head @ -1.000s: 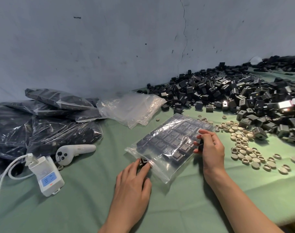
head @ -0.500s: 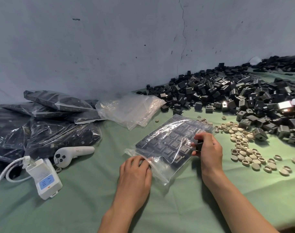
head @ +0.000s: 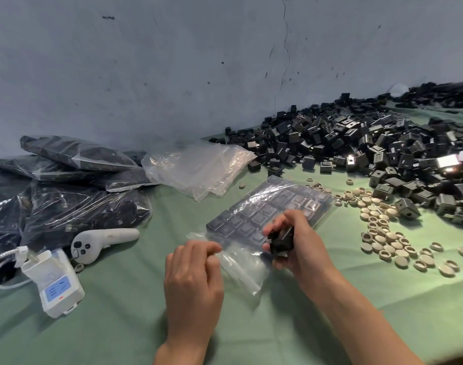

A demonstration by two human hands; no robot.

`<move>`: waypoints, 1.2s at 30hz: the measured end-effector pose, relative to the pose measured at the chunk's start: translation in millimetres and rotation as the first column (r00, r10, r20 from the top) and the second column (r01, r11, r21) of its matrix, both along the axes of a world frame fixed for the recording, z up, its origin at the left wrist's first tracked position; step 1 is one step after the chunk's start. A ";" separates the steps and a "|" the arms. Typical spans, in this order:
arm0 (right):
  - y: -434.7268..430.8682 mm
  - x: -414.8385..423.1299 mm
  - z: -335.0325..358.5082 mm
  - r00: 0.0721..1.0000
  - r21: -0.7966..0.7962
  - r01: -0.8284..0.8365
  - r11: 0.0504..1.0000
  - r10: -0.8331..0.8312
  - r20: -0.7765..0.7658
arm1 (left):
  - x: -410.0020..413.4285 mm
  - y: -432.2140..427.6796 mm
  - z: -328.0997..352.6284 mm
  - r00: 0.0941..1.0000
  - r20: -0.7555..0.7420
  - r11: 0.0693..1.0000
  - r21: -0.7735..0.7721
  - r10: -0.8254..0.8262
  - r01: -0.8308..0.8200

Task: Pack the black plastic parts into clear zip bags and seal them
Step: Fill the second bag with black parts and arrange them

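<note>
— So, what sits nearest the lens?
— Two bare forearms over a green cloth table (head: 370, 299). The left hand (head: 193, 275), fingers curled, pinches the crinkled open mouth of a clear zip bag (head: 240, 267). The right hand (head: 304, 246), just beside it over the bag, curls round a blocky black plastic part (head: 280, 242).
— And the bag itself?
— Flat on the cloth, glossy, with square black parts (head: 251, 219) in tidy rows at its far end.
— Around it?
— At left, a white power strip (head: 59, 283) and a smooth white controller (head: 103, 238); at right, scattered beige round caps (head: 383, 233). Further back lie dark filled bags (head: 67, 206), a heap of limp empty bags (head: 198, 167), and a jagged pile of loose black parts (head: 370, 146) against a cracked grey wall (head: 172, 61).
</note>
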State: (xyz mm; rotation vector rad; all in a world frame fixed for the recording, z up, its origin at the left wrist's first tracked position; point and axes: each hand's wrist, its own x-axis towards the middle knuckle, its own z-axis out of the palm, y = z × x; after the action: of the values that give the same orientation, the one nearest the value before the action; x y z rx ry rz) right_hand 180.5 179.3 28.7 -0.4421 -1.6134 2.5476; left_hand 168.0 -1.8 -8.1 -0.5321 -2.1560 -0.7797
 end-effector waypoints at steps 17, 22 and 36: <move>-28.0 16.0 -9.2 0.982 0.379 0.042 0.925 0.032 -0.186 | 9.4 16.7 -2.0 0.959 0.243 0.956 0.284 -0.143 0.070; 1.8 9.0 -4.8 0.989 0.243 0.130 0.961 -0.107 -0.106 | -2.0 -1.1 -11.8 0.802 0.594 0.907 0.303 0.061 -0.293; 10.2 8.9 -11.9 0.981 0.581 0.196 0.790 -0.156 -0.118 | 0.8 7.0 -15.5 0.861 0.480 0.986 -0.070 0.168 -0.154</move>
State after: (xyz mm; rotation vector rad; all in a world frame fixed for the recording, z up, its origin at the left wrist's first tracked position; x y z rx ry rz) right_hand 189.5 189.5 16.8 -0.4088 -2.0983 1.7644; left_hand 168.8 5.2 -23.6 -0.1688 -2.6372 -0.8556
